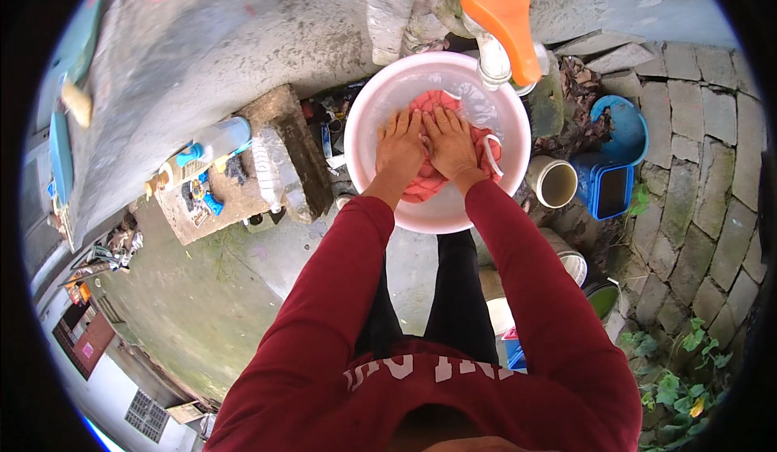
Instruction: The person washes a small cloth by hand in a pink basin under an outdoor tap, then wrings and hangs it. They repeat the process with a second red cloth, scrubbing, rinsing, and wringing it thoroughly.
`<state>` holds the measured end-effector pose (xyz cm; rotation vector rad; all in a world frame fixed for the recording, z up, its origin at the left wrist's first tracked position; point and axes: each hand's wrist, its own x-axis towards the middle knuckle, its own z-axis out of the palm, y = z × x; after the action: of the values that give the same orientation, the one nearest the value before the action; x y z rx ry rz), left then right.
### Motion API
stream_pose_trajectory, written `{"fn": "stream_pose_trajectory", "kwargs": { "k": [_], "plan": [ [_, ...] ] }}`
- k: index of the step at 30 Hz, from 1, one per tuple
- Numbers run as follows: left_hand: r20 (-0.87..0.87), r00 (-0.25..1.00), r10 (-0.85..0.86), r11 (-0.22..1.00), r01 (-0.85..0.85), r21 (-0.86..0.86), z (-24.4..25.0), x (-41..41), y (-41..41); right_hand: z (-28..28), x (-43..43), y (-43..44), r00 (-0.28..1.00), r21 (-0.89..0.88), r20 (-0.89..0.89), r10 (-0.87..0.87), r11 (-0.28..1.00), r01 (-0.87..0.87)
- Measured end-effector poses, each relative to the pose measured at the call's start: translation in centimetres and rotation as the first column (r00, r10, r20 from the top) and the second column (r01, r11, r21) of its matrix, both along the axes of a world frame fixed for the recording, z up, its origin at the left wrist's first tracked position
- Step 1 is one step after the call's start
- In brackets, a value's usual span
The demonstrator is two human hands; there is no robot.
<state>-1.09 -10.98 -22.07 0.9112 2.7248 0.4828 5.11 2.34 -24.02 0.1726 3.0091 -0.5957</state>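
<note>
A pale pink plastic basin [438,226] with water in it stands in front of me. Inside it lies a wet, bunched red cloth [425,190] with white trim, perhaps a garment. My left hand [402,143] rests palm down on the cloth's left part. Beside it, my right hand [450,139] presses flat on the cloth's middle, with white-edged folds showing to its right. The fingers of both hands are extended over the fabric and point away from me; neither is visibly curled around it. The cloth beneath my palms is hidden.
An orange-handled fixture [501,21], probably a tap, overhangs the basin's far right rim. A concrete block [291,148] at left bears plastic bottles [224,139]. At right are a white bucket [551,181], a blue square container [601,186] and a blue round tub [628,130].
</note>
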Motion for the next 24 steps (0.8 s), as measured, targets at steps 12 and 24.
{"fn": "stream_pose_trajectory", "kwargs": {
  "k": [12, 24],
  "plan": [
    [0.354, 0.917, 0.183, 0.981, -0.146, -0.128, -1.7, 1.7, 2.1, -2.9, -2.0, 1.2, 0.834, 0.076, 0.525, 0.167, 0.967, -0.241],
    [0.964, 0.148, 0.219, 0.381, -0.923, 0.055, -1.9, 4.6, -2.8, 2.9, -0.3, 1.1, 0.848, -0.326, -0.025, -0.53, 0.806, 0.494]
  ]
}}
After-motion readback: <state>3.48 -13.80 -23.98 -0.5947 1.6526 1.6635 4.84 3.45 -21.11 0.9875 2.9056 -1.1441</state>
